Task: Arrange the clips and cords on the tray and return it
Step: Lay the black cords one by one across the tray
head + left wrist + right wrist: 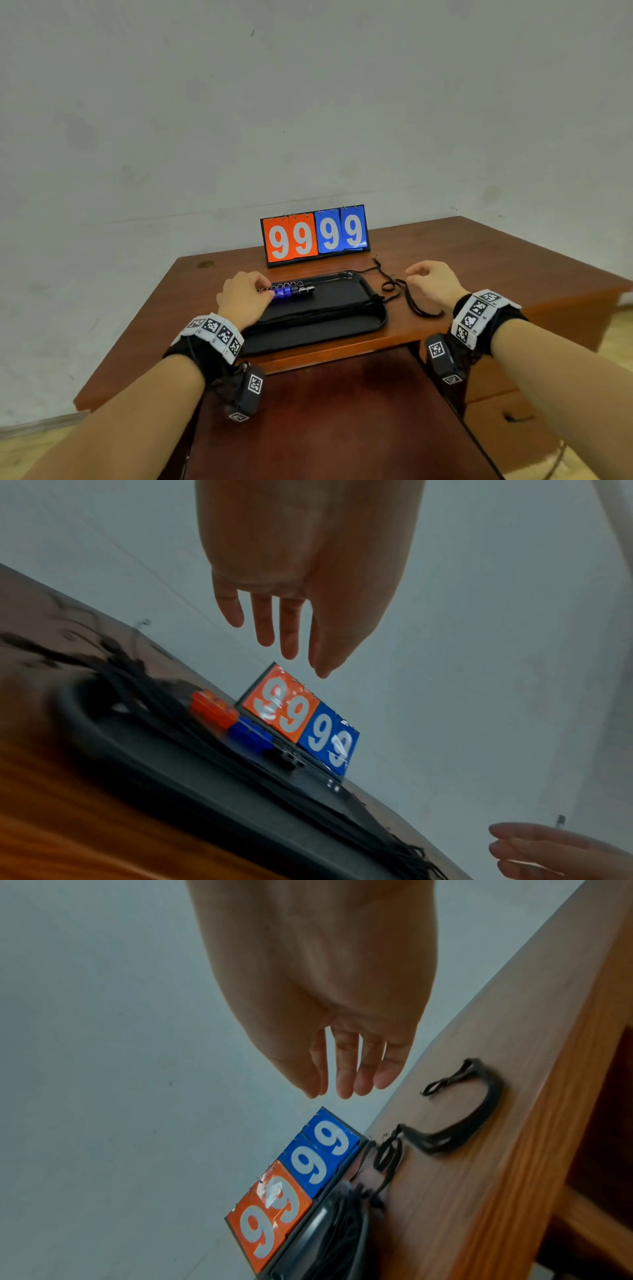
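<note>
Head view first: left hand (241, 297) hovers over the clips (291, 290) lined on the black tray (342, 329), fingers relaxed and holding nothing; right hand (432, 283) hangs loosely curled and empty near the loose cords (416, 303) trailing onto the tabletop (496, 260). Left wrist view shows straight fingers (289, 631) above orange and blue clips. Right wrist view shows the cord loop off the tray. Best gather those strands fully inside the rim before lifting, I judge. A scoreboard (315, 234) stands behind.
</note>
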